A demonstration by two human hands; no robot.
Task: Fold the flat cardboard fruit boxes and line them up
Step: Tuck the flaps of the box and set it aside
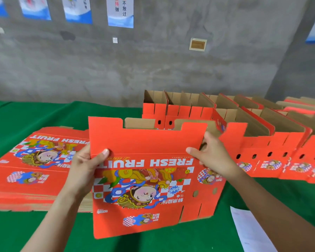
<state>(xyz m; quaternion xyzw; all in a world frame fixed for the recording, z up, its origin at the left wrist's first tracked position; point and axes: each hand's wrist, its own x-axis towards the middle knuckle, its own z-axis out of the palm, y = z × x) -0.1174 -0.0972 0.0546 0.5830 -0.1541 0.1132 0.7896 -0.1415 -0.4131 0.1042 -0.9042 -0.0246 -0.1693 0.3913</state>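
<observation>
We hold a box upright at center, long axis 9-to-3. L hand clamps its 9 o'clock edge, R hand pinches the 3 o'clock flap. Folded row lies twd 2, nearer R; flat stack at 9.
</observation>
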